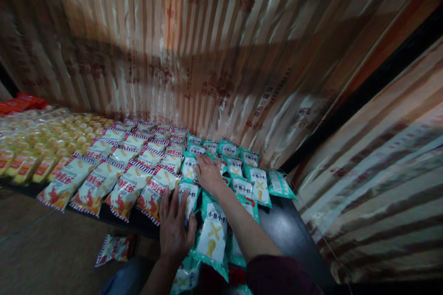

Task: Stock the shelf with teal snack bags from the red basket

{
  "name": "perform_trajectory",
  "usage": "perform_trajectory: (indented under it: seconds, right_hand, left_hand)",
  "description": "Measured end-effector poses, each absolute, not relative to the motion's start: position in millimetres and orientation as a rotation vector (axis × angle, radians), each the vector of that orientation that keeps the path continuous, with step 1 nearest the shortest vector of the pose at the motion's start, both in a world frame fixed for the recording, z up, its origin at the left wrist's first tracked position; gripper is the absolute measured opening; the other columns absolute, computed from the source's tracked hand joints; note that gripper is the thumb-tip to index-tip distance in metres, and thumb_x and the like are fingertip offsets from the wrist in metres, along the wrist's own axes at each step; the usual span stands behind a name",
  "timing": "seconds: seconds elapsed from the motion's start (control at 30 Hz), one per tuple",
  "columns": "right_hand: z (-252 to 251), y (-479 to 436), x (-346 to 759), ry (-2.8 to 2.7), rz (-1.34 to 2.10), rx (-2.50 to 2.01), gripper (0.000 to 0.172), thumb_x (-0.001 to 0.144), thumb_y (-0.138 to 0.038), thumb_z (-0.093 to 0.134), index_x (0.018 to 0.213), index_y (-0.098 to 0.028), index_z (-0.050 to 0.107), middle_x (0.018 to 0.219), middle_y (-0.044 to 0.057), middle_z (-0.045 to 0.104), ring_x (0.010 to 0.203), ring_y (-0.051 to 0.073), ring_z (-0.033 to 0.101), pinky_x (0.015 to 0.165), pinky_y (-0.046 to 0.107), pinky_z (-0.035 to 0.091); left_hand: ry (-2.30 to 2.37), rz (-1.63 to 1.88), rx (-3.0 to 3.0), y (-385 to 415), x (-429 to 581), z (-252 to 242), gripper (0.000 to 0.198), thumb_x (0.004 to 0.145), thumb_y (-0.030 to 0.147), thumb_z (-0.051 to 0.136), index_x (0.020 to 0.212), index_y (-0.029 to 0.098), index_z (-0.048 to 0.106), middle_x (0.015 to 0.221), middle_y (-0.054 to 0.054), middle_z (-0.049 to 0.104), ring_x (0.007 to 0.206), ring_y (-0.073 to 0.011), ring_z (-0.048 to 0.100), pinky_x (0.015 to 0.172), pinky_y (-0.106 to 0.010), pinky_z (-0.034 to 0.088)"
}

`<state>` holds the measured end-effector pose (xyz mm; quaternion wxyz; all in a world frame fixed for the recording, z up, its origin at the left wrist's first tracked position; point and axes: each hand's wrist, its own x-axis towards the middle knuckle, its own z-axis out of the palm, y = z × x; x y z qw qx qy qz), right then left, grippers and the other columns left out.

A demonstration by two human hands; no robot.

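My left hand [176,225] lies over a green-and-white snack bag [188,196] near the front edge, its fingers spread on the bag. Farther in, my right hand [209,173] reaches across the green bags and rests on one in the middle, fingers stretched out. Below my right forearm a larger-looking green snack bag [212,235] lies at the table's front. Several more green bags, such as one at the right [259,183], stand in rows around my hands. Left of them are rows of red-and-blue striped snack bags [129,186].
Yellow snack packs [44,147] fill the far left, with red packages [22,103] behind. The dark tabletop [287,230] shows at the right. A striped snack bag [115,248] lies low, below the table edge. A striped plastic sheet wall [194,55] rises behind; a dark pole [356,94] slants at the right.
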<state>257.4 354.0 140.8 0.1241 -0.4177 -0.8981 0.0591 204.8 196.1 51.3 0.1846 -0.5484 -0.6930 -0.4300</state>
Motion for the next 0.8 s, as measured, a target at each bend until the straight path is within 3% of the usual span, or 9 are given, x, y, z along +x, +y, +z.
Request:
perform_trajectory:
  seconds: [0.33, 0.47, 0.63, 0.8]
  right_hand:
    - [134, 363, 271, -2.7, 0.275, -1.012, 0.041, 0.092, -0.025, 0.042, 0.131, -0.021, 0.051, 0.138, 0.007, 0.053, 0.134, 0.023, 0.038, 0.114, 0.052, 0.011]
    - [134, 374, 267, -2.581, 0.172, -1.145, 0.045, 0.093, -0.032, 0.04, 0.136, -0.018, 0.047, 0.147, 0.01, 0.041, 0.14, 0.025, 0.027, 0.114, 0.049, 0.017]
    - [133, 395, 253, -2.464, 0.128, -1.369, 0.049, 0.095, -0.035, 0.033, 0.14, -0.018, 0.041, 0.143, 0.011, 0.047, 0.14, 0.029, 0.025, 0.112, 0.055, 0.015]
    - [132, 412, 245, -2.468, 0.209, -1.369, 0.041, 0.095, -0.036, 0.034, 0.128, -0.025, 0.055, 0.138, 0.004, 0.053, 0.136, 0.027, 0.033, 0.112, 0.055, 0.012]
  left_hand:
    - [-1.951, -1.164, -1.52, 198, 206, 51, 0.051, 0.081, 0.02, 0.058, 0.131, 0.016, 0.048, 0.139, -0.016, 0.048, 0.14, -0.0353, 0.025, 0.104, -0.053, 0.034]
    - [-2.002, -1.157, -1.399, 201, 208, 52, 0.048, 0.081, 0.023, 0.06, 0.128, 0.02, 0.052, 0.141, -0.014, 0.046, 0.14, -0.0377, 0.022, 0.106, -0.058, 0.027]
    - [-2.052, -1.169, -1.379, 204, 204, 56, 0.062, 0.082, 0.02, 0.059, 0.141, 0.027, 0.04, 0.151, -0.009, 0.032, 0.142, -0.0363, 0.016, 0.109, -0.06, 0.021]
    - [-2.06, -1.184, -1.379, 209, 202, 54, 0.07, 0.083, 0.019, 0.057, 0.146, 0.028, 0.028, 0.154, -0.006, 0.026, 0.142, -0.0342, 0.016, 0.112, -0.058, 0.018]
